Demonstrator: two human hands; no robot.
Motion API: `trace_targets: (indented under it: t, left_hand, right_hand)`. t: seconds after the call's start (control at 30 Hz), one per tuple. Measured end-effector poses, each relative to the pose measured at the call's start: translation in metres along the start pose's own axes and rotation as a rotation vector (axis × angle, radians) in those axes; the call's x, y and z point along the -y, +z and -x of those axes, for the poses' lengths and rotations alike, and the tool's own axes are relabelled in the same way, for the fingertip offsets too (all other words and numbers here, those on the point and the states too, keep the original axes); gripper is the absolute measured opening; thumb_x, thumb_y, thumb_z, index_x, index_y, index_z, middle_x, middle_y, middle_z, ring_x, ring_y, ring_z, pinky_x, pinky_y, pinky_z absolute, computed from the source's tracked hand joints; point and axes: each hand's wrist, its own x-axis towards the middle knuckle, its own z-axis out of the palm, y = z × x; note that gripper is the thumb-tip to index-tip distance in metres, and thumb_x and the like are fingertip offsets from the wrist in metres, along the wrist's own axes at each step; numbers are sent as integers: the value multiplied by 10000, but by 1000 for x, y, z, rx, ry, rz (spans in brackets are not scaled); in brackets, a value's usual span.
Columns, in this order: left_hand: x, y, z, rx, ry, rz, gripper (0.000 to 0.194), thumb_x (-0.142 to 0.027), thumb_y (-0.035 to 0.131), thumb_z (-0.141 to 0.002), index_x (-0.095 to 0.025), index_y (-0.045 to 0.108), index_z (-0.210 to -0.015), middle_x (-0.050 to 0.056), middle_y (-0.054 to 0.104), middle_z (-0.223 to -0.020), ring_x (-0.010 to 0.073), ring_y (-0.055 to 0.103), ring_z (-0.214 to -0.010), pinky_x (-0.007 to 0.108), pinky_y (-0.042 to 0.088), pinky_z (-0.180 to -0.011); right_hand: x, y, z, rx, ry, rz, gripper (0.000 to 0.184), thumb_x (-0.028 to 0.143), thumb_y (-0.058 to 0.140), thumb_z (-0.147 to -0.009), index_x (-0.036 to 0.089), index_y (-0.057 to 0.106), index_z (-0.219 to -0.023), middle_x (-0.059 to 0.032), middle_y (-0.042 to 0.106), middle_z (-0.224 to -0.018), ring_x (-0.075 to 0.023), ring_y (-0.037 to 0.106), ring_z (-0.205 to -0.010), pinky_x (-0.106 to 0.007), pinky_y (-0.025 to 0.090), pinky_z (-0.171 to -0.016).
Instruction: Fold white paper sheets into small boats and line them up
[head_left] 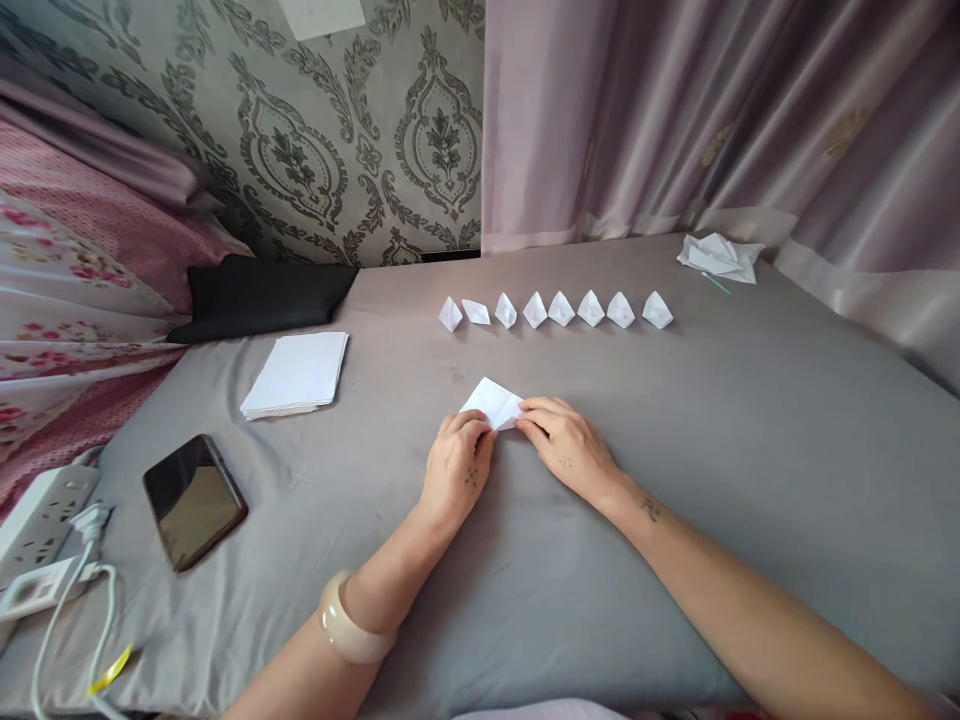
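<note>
A small folded sheet of white paper (493,400) lies between my hands on the grey cloth, one corner pointing away from me. My left hand (459,460) grips its near left edge, thumb and fingers closed on it. At the right corner, my right hand (566,445) pinches the paper between thumb and fingertips. Beyond my hands stands a row of several small folded paper boats (591,309); one piece (476,312) near the left end of the row lies tilted over.
A stack of white paper (296,375) lies to the left, with a phone (195,502) nearer me. A power strip (49,520) with cables sits at the left edge. Black cloth (262,295) lies at the back left; crumpled white paper (720,258) is at the back right.
</note>
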Motion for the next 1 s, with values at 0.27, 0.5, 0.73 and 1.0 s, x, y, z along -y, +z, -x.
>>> trace_targets:
  t: [0.27,0.5,0.73,1.0]
  left_hand:
    - [-1,4,-1,-72,-20,7,156,-192,480,-905,-187,625,-848,78,624,-1035,220,549,-948,381,496,-851]
    - [0,8,-4,-81,-63,-5,119,-199,524,-880,-174,594,-787,96,585,-1019,226,516,-929,406,484,-841]
    - [-1,8,-6,-53,-133,23,146,-221,544,-867,-181,575,-730,93,565,-1004,234,498,-944,420,475,-839]
    - [-1,8,-8,-32,-185,20,154,-257,564,-851,-180,595,-720,100,550,-1000,249,476,-943,429,471,-827]
  right_hand:
    - [2,7,-7,-66,105,-45,172,257,542,-899,197,647,-777,-63,651,-1041,-218,575,-962,-352,477,-838]
    - [0,13,-10,-104,133,19,184,274,568,-883,182,608,-729,-98,602,-1009,-237,547,-942,-378,473,-837]
    - [0,14,-9,-111,130,56,170,261,582,-872,181,573,-722,-106,574,-974,-237,514,-888,-382,473,-814]
    - [0,14,-11,-89,121,64,175,256,546,-887,191,555,-725,-105,561,-940,-244,506,-882,-390,467,-800]
